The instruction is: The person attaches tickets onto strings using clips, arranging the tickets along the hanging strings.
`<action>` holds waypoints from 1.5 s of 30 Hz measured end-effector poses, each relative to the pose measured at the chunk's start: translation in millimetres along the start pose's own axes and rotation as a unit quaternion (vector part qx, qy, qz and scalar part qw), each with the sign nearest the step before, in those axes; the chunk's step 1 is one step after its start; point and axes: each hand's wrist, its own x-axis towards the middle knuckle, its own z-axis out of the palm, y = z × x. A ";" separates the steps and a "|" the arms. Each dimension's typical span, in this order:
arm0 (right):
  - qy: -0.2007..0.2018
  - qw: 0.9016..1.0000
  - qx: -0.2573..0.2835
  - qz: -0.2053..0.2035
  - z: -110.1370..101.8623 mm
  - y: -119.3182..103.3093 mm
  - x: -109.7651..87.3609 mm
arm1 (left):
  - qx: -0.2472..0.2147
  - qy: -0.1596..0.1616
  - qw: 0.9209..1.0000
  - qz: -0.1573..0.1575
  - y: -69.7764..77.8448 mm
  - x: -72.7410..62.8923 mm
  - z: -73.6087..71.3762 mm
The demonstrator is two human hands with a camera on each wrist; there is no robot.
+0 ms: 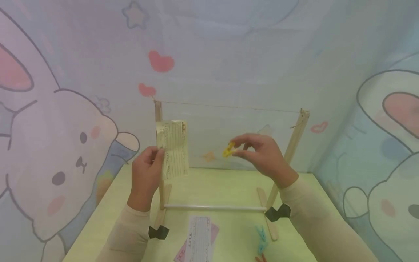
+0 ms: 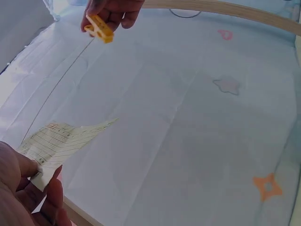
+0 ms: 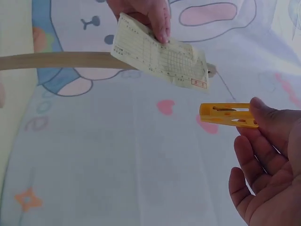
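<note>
A pale yellow printed slip of paper (image 1: 176,149) is pinched along its left edge by my left hand (image 1: 147,174), in front of the left wooden post. Ruled lines and a small red box show on it. My right hand (image 1: 265,154) pinches a yellow clothespin (image 1: 228,149) between thumb and fingers, well to the right of the slip. In the right wrist view the clothespin (image 3: 228,114) lies sideways, its handle end at the thumb. The slip (image 2: 59,146) looks bent in the left wrist view. Slip and clothespin are apart.
A thin string (image 1: 229,106) runs between the tops of two wooden posts (image 1: 296,134), above both hands. A white rod (image 1: 214,207) joins the posts low down. On the yellow-green table lie a white slip (image 1: 199,238) over a pink one (image 1: 214,232), blue clothespins (image 1: 262,238) and a red clothespin (image 1: 261,258).
</note>
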 end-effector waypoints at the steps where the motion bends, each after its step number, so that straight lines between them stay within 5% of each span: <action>1: 0.007 1.000 0.001 0.003 -2.6 -6.5 11.5 | -0.010 -0.002 1.000 -0.005 4.3 5.9 -0.4; 11: 0.018 0.994 0.107 0.030 -3.3 -52.1 114.3 | -0.067 -0.029 0.997 -0.038 30.0 30.8 2.6; 19: 0.003 0.998 0.053 0.028 17.8 -73.7 164.4 | -0.094 -0.045 0.993 -0.052 36.3 34.3 3.6; 35: -0.050 0.993 0.063 0.082 35.7 -78.4 182.8 | -0.126 -0.026 0.990 -0.059 38.2 35.2 8.6; 45: -0.117 0.987 0.055 0.093 30.2 -73.5 184.4 | -0.117 -0.018 0.991 -0.056 35.7 38.6 14.6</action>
